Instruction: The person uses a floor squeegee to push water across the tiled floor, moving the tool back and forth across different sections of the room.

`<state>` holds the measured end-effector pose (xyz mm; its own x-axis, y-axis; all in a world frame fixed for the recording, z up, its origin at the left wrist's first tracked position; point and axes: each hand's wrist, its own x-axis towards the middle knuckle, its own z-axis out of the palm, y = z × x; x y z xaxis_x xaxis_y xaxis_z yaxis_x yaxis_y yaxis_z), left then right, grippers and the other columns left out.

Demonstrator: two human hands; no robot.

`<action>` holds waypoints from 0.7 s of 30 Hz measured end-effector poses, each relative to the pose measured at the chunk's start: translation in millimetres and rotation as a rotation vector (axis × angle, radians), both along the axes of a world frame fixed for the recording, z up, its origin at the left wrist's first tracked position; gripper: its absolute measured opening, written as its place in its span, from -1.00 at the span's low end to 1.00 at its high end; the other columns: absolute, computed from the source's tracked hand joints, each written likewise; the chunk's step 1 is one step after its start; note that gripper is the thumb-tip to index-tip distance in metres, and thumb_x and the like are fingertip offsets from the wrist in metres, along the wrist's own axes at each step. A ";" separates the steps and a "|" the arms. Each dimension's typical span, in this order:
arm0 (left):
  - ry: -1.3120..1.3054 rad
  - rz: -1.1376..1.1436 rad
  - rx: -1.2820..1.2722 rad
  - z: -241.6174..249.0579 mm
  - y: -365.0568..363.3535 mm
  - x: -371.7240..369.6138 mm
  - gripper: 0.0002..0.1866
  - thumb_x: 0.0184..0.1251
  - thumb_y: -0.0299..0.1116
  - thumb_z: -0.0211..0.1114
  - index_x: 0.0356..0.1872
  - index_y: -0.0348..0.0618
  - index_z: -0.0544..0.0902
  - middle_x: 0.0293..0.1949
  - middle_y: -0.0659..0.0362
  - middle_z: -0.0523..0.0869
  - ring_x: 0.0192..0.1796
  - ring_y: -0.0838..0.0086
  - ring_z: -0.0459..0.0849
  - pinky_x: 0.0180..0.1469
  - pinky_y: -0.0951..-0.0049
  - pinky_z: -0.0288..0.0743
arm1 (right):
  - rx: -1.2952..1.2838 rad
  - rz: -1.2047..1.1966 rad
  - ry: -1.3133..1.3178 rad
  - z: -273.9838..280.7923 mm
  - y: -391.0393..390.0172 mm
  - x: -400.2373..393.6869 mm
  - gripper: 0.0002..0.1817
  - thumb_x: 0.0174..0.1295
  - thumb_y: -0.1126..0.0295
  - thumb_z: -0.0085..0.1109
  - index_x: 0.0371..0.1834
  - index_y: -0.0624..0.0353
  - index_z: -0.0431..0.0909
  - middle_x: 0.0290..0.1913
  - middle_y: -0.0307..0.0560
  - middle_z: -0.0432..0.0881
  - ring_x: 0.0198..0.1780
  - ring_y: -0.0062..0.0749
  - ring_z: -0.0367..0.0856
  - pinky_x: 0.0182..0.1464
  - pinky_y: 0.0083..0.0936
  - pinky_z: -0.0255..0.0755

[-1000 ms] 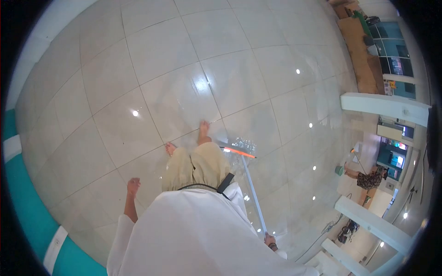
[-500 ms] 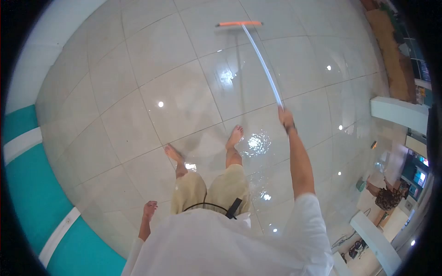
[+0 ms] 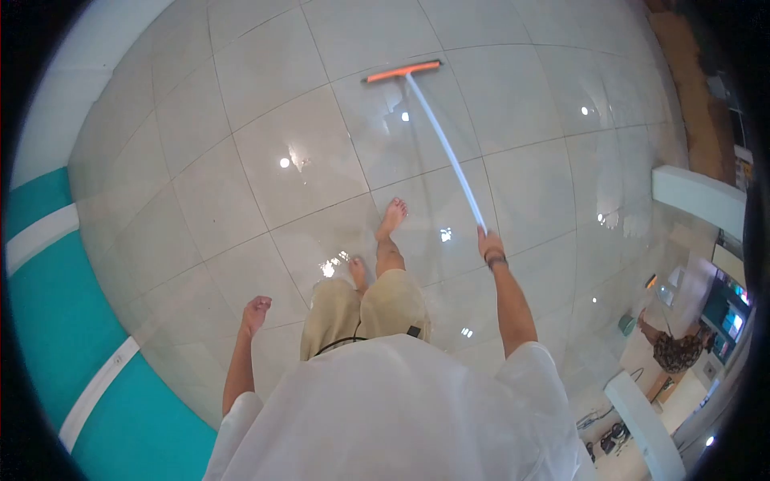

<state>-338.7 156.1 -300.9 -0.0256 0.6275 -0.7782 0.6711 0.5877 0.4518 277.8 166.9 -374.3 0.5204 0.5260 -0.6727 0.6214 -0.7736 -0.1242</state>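
In the head view, my right hand (image 3: 491, 244) is wrapped around the upper end of a floor squeegee's pale handle (image 3: 447, 148). The squeegee's orange head (image 3: 401, 71) rests on wet, glossy floor tiles (image 3: 313, 164) in front of me, slightly tilted across a tile. My left hand (image 3: 257, 314) hangs beside my left leg with its fingers curled and nothing visible in it. Both of my feet are bare, the right one (image 3: 393, 215) stepping ahead of the left (image 3: 358, 272).
A teal and white wall (image 3: 88, 321) curves along the left. At the right stand white pillars (image 3: 698, 195) and a brown panel (image 3: 690, 96). Another person (image 3: 678, 349) is at the far right, near a green bucket (image 3: 627, 324) and bright screens (image 3: 731, 321). Cables (image 3: 613, 439) lie lower right.
The squeegee head has come nearer to me and shifted slightly left, tilting. My right hand has drawn back, my left hand has risen forward, and my right foot has moved ahead.
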 end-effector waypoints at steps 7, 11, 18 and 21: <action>0.046 -0.324 0.186 -36.4 38.6 -0.8 -0.75 0.03 -0.24 0.00 -0.37 -0.18 0.51 -0.51 0.08 0.57 -0.41 0.42 0.53 -0.31 0.50 0.36 | -0.242 -0.032 -0.101 65.6 -247.6 -36.1 -0.45 0.05 -0.11 -0.39 -0.34 0.15 0.39 -0.42 0.14 0.48 -0.30 0.03 0.43 -0.27 -0.19 0.31; 0.095 -0.367 0.231 -30.1 51.5 11.0 -0.75 0.00 -0.24 0.01 -0.37 -0.15 0.52 -0.51 0.06 0.57 -0.42 0.36 0.54 -0.32 0.47 0.38 | -0.381 -0.098 -0.131 108.6 -381.4 -76.1 -0.46 0.05 -0.09 -0.38 -0.39 0.18 0.39 -0.43 0.18 0.47 -0.32 0.07 0.43 -0.29 -0.15 0.31; 0.120 -0.426 0.201 -52.2 -8.4 -2.9 -0.74 -0.06 -0.21 0.02 -0.44 -0.16 0.54 -0.48 0.02 0.57 -0.36 0.26 0.54 -0.28 0.41 0.37 | -0.491 -0.179 -0.101 188.8 -591.1 -152.3 -0.46 0.06 -0.07 -0.37 -0.40 0.22 0.41 -0.43 0.24 0.47 -0.30 0.08 0.43 -0.26 -0.16 0.30; 0.157 -0.447 0.102 -60.8 -66.3 -13.5 -0.69 -0.07 -0.15 -0.01 -0.47 -0.17 0.53 -0.45 -0.04 0.55 -0.29 0.15 0.51 -0.23 0.36 0.36 | -0.702 -0.283 -0.089 228.8 -631.6 -188.3 -0.38 0.04 -0.13 -0.43 -0.38 0.25 0.43 -0.34 0.23 0.46 -0.22 0.04 0.41 -0.19 -0.17 0.27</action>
<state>-352.2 89.8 -361.6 0.1518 0.6769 -0.7202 0.9126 0.1839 0.3652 89.5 -464.7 -145.6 0.6400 -0.1706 -0.7492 0.3726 -0.7838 0.4968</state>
